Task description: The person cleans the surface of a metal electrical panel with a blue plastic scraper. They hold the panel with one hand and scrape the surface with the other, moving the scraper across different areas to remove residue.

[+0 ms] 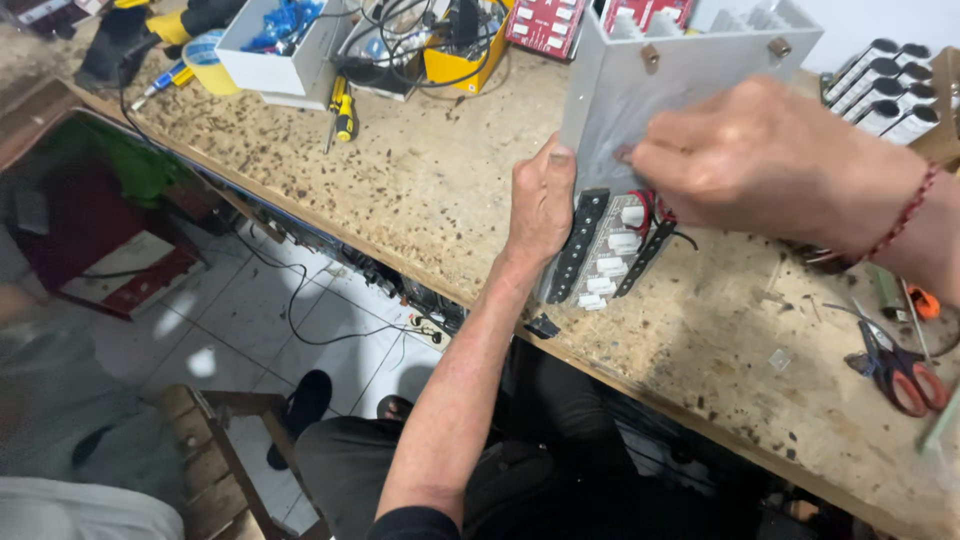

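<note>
Grey sheet-metal casing (640, 110), boxy and tilted, stands at upper centre of the frame on the speckled chipboard bench (420, 190). The left hand (541, 205) clasps its left edge, thumb up along the metal, forearm stretched straight up from below. The right hand (770, 165) enters from the right, fingers curled and pinched onto the panel's face. Black strips and white connectors (612, 262) show underneath. Red-handled scissors (905, 372) lie lower right.
</note>
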